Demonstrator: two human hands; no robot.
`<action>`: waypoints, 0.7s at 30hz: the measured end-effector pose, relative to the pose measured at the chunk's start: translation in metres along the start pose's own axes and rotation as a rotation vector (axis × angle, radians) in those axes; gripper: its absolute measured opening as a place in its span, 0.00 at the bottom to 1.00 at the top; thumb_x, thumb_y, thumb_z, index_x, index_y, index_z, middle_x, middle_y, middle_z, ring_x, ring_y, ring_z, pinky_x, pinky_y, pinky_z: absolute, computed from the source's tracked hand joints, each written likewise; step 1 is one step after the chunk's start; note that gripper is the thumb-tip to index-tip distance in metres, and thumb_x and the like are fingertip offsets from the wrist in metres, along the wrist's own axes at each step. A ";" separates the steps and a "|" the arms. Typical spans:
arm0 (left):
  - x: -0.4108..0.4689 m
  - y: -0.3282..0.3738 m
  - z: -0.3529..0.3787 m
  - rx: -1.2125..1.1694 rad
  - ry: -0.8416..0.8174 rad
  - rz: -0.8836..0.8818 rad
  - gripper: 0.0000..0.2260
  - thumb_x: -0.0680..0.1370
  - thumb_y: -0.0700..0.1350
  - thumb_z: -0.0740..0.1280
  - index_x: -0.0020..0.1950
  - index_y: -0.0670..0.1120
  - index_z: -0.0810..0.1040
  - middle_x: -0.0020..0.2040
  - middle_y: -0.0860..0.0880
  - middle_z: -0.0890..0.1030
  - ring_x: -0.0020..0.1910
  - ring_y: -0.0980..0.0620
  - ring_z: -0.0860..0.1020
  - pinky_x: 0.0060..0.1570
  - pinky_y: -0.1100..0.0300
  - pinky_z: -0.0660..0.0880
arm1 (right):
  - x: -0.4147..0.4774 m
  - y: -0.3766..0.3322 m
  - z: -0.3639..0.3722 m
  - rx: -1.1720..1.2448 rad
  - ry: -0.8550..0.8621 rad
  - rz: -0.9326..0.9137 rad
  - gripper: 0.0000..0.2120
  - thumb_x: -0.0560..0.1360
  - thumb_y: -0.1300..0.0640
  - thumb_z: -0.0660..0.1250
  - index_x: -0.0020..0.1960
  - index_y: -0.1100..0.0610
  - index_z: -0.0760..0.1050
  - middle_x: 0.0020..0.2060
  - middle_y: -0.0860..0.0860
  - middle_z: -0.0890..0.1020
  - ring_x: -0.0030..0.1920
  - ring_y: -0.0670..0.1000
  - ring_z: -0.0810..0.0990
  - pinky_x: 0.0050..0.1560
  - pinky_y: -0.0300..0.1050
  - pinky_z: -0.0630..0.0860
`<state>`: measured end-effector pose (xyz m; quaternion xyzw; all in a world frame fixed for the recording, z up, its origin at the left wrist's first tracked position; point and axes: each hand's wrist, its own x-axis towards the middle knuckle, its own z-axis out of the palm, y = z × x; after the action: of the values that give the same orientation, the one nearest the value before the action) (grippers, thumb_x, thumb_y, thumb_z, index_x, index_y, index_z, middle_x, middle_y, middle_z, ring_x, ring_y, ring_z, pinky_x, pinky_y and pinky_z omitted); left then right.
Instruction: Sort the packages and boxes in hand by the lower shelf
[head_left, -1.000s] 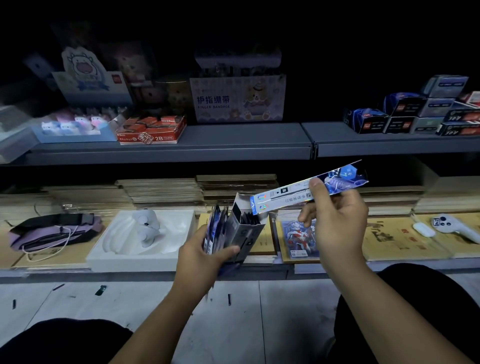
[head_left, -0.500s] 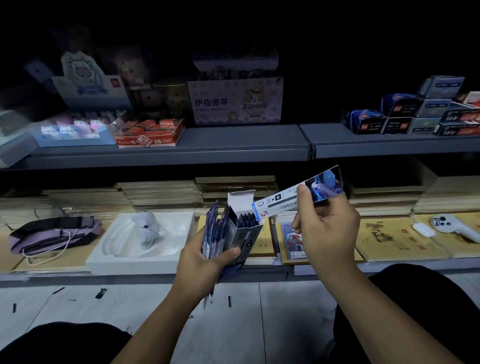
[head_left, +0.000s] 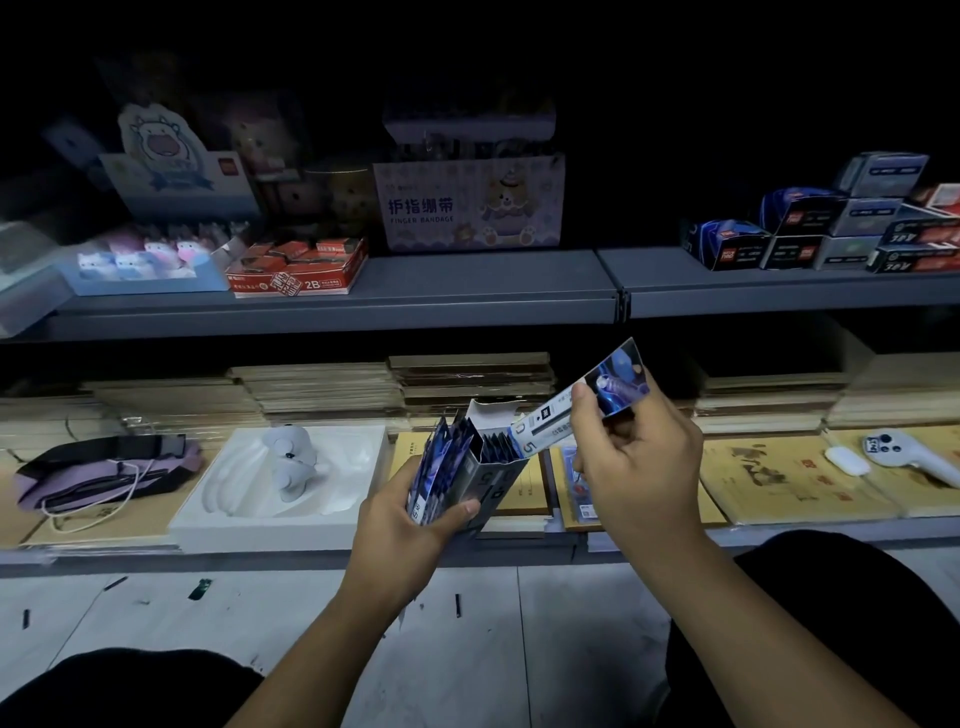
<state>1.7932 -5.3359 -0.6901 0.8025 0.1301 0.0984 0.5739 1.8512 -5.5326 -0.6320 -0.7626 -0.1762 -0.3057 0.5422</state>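
My left hand (head_left: 402, 525) grips a small grey open-topped box (head_left: 493, 470) together with a fan of blue card packs (head_left: 441, 467) pressed against the box's left side. More packs stand inside the box. My right hand (head_left: 636, 467) pinches one long flat pack (head_left: 576, 402), white at its lower end and blue at its upper end. The pack's lower end sits at the box's open mouth, slanting up to the right.
A lower shelf holds a white tray (head_left: 363, 499) with a small grey toy, a purple pouch (head_left: 98, 478), yellow booklets (head_left: 779, 478) and a white handheld device (head_left: 904, 452). The upper grey shelf (head_left: 467, 296) carries a finger bandage box, red 2B boxes and stacked dark boxes at right.
My right hand has slid the long pack down and left, so its lower end now reaches the box mouth. The left hand and box stay nearly still.
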 end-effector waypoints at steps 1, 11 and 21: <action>0.000 0.000 0.000 0.001 0.006 0.005 0.17 0.73 0.46 0.78 0.53 0.64 0.76 0.46 0.69 0.84 0.48 0.66 0.82 0.51 0.58 0.82 | 0.000 0.000 0.000 0.002 -0.001 0.006 0.08 0.81 0.60 0.67 0.43 0.56 0.74 0.29 0.56 0.75 0.24 0.58 0.75 0.27 0.56 0.72; -0.001 0.000 0.001 0.074 0.028 0.033 0.21 0.73 0.48 0.78 0.62 0.60 0.76 0.52 0.61 0.84 0.50 0.62 0.82 0.45 0.70 0.78 | 0.001 0.000 0.000 0.036 -0.075 0.081 0.09 0.82 0.57 0.67 0.42 0.52 0.74 0.31 0.55 0.78 0.26 0.55 0.78 0.28 0.57 0.74; -0.002 0.005 0.000 0.099 0.035 0.053 0.19 0.74 0.49 0.77 0.57 0.65 0.74 0.50 0.65 0.83 0.49 0.66 0.81 0.42 0.73 0.75 | 0.003 0.001 -0.004 -0.034 0.077 -0.031 0.09 0.81 0.61 0.67 0.42 0.57 0.73 0.29 0.56 0.76 0.25 0.57 0.76 0.28 0.54 0.71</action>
<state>1.7918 -5.3381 -0.6853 0.8312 0.1233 0.1211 0.5284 1.8529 -5.5369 -0.6295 -0.7567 -0.1620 -0.3461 0.5305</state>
